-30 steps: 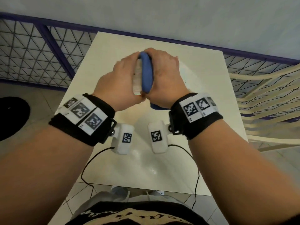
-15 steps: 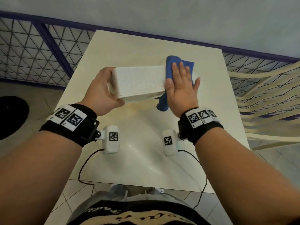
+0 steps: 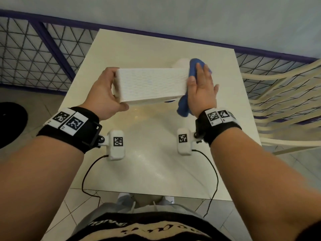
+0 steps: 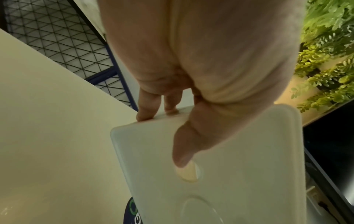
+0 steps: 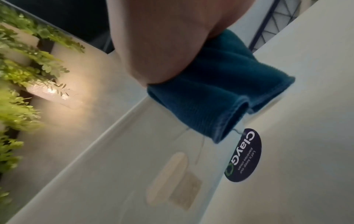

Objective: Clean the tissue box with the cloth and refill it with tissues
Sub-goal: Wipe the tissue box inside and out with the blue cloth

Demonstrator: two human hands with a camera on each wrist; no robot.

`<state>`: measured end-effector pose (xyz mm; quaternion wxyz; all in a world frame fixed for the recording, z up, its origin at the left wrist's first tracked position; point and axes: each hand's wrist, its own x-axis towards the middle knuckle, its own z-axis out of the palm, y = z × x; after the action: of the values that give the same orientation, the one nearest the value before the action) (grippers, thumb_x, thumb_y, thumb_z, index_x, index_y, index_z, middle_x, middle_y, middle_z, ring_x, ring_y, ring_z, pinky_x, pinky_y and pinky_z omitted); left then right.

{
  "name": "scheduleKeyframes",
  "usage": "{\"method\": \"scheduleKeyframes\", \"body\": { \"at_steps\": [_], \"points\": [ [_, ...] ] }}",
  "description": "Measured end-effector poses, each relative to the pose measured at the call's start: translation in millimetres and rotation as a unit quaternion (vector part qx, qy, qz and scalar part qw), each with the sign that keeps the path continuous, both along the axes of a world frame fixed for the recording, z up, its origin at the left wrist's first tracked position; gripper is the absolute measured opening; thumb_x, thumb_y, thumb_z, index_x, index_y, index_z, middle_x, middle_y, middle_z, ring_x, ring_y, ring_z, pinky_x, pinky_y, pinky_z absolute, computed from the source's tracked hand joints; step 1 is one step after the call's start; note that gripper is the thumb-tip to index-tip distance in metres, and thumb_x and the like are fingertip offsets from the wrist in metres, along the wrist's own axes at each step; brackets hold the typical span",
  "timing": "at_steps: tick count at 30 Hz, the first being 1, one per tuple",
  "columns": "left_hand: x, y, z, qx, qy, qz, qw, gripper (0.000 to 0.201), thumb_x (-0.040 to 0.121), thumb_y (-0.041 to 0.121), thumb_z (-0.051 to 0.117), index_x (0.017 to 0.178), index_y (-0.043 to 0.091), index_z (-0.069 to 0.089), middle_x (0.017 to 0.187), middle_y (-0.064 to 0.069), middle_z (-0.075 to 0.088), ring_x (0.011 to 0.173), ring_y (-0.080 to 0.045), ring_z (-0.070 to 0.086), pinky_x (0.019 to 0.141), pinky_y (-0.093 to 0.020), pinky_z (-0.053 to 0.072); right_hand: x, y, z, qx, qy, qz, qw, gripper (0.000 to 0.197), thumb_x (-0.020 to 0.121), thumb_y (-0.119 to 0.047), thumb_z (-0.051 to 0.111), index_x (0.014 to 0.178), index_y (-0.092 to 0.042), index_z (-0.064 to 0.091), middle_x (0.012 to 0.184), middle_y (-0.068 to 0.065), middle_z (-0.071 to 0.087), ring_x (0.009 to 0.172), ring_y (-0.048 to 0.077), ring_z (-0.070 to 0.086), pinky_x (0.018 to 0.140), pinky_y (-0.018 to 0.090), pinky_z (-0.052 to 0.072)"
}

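My left hand (image 3: 102, 94) holds a white textured tissue box (image 3: 151, 84) lengthwise above the cream table (image 3: 156, 162), gripping its left end. The left wrist view shows the thumb (image 4: 184, 148) on the box's smooth face (image 4: 239, 166) and the fingers curled over its edge. At the right end, my right hand (image 3: 202, 86) presses a blue cloth (image 3: 184, 106) against the box with straight fingers. In the right wrist view the cloth (image 5: 220, 94) hangs from under the palm over the box (image 5: 124, 159), beside a dark round label (image 5: 243, 154). A white rounded thing (image 3: 180, 62) peeks out behind the box.
A cream plastic chair (image 3: 281, 94) stands close to the table's right side. A blue-framed mesh fence (image 3: 34, 54) runs behind the table along the wall. A black round object (image 3: 12, 124) lies on the floor at the left.
The box has turned from end-on between both hands to lying sideways. My right hand has slid the cloth rightward along it to the right end, and my left hand has moved left.
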<state>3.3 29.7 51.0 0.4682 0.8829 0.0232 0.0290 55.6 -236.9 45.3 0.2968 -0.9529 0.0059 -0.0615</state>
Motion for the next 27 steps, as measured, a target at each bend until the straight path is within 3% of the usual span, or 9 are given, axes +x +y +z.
{"method": "scheduleKeyframes", "body": {
  "at_steps": [5, 8, 11, 12, 14, 17, 22, 24, 27],
  "points": [
    [0, -11, -3, -0.003, 0.004, 0.005, 1.000, 0.082, 0.052, 0.011, 0.082, 0.120, 0.030, 0.040, 0.119, 0.000, 0.055, 0.110, -0.016, 0.050, 0.087, -0.050, 0.052, -14, 31, 2, 0.012, 0.005, -0.006, 1.000, 0.055, 0.101, -0.041, 0.020, 0.153, -0.024, 0.012, 0.162, -0.001, 0.003, 0.150, 0.019, -0.001, 0.119, 0.051, -0.003],
    [3, -22, -8, 0.002, -0.006, 0.008, 1.000, 0.080, 0.057, 0.000, 0.083, 0.122, 0.021, 0.043, 0.117, -0.004, 0.054, 0.102, -0.013, 0.049, 0.082, -0.042, 0.052, -43, 70, 6, -0.009, -0.008, 0.073, 0.997, 0.055, 0.101, -0.040, 0.021, 0.153, -0.024, 0.009, 0.162, -0.001, 0.001, 0.150, 0.019, -0.004, 0.117, 0.049, -0.007],
    [2, -30, -12, -0.002, -0.009, -0.006, 1.000, 0.077, 0.058, 0.008, 0.086, 0.122, 0.019, 0.044, 0.114, -0.004, 0.054, 0.096, -0.015, 0.053, 0.069, -0.026, 0.045, -66, 92, 10, -0.047, -0.038, 0.178, 0.982, 0.053, 0.101, -0.039, 0.023, 0.152, -0.028, 0.011, 0.162, -0.006, 0.003, 0.149, 0.016, -0.003, 0.116, 0.047, -0.011],
    [0, -30, -12, -0.007, -0.006, -0.009, 1.000, 0.078, 0.057, 0.012, 0.087, 0.121, 0.021, 0.043, 0.114, -0.003, 0.054, 0.095, -0.013, 0.054, 0.068, -0.025, 0.045, -67, 89, 10, -0.066, -0.047, 0.206, 0.975, 0.053, 0.101, -0.040, 0.023, 0.152, -0.031, 0.012, 0.162, -0.008, 0.004, 0.149, 0.014, -0.003, 0.116, 0.047, -0.010],
    [-4, -25, -13, -0.021, -0.005, -0.011, 1.000, 0.080, 0.052, 0.020, 0.086, 0.118, 0.029, 0.042, 0.115, -0.002, 0.056, 0.100, -0.015, 0.055, 0.076, -0.038, 0.052, -57, 68, 7, -0.094, -0.065, 0.213, 0.970, 0.052, 0.100, -0.043, 0.024, 0.150, -0.037, 0.014, 0.161, -0.012, 0.007, 0.149, 0.012, 0.001, 0.116, 0.049, -0.009],
    [-9, -13, -13, -0.037, 0.008, 0.001, 0.999, 0.079, 0.049, 0.018, 0.083, 0.113, 0.038, 0.041, 0.116, 0.001, 0.057, 0.110, -0.018, 0.052, 0.087, -0.054, 0.051, -29, 20, -4, -0.069, -0.042, 0.103, 0.991, 0.052, 0.099, -0.045, 0.024, 0.150, -0.038, 0.017, 0.161, -0.010, 0.009, 0.149, 0.013, 0.003, 0.118, 0.052, -0.006],
    [-10, -13, -13, -0.047, 0.026, 0.000, 0.999, 0.081, 0.047, 0.017, 0.084, 0.113, 0.038, 0.042, 0.117, 0.002, 0.057, 0.112, -0.018, 0.052, 0.088, -0.054, 0.051, -10, 0, -8, -0.023, 0.015, 0.019, 0.999, 0.052, 0.102, -0.040, 0.021, 0.152, -0.028, 0.015, 0.162, -0.005, 0.008, 0.150, 0.018, 0.003, 0.119, 0.053, -0.005],
    [-7, -19, -14, -0.048, 0.025, -0.004, 0.999, 0.082, 0.052, 0.009, 0.087, 0.116, 0.034, 0.042, 0.119, 0.003, 0.055, 0.108, -0.015, 0.052, 0.087, -0.043, 0.052, -18, 25, -3, -0.034, 0.010, 0.051, 0.998, 0.052, 0.101, -0.040, 0.020, 0.152, -0.029, 0.014, 0.162, -0.007, 0.007, 0.150, 0.016, 0.002, 0.118, 0.052, -0.007],
    [-1, -29, -14, -0.041, 0.018, -0.017, 0.999, 0.076, 0.060, 0.003, 0.085, 0.121, 0.020, 0.043, 0.112, 0.001, 0.056, 0.090, -0.003, 0.054, 0.071, -0.012, 0.044, -47, 73, 7, -0.066, -0.015, 0.156, 0.985, 0.053, 0.101, -0.040, 0.022, 0.152, -0.028, 0.013, 0.162, -0.007, 0.008, 0.150, 0.017, 0.001, 0.116, 0.052, -0.009]
  ]
}}
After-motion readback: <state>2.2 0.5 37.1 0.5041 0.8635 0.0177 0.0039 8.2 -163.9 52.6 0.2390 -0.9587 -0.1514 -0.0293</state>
